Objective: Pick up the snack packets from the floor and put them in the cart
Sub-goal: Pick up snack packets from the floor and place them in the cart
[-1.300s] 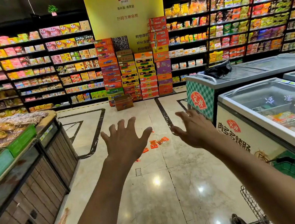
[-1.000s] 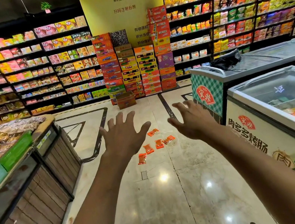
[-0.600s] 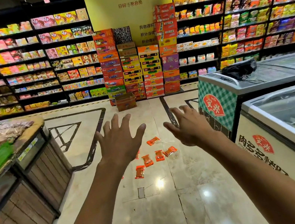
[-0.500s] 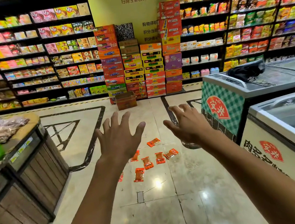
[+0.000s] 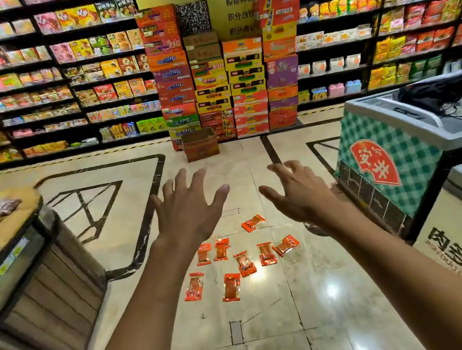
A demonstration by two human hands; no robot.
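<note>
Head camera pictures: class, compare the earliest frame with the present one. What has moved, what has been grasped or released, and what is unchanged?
The person has walked forward toward the orange snack packets on the floor, so these now lie nearer and more of them show. The green cart seen at lower right earlier has dropped out of view. Nothing was grasped or released: the left hand and right hand remain open, fingers spread, above the packets. The packets themselves have not moved.

Bare forearms, left hand (image 5: 188, 210), right hand (image 5: 298, 197), no sleeves
</note>
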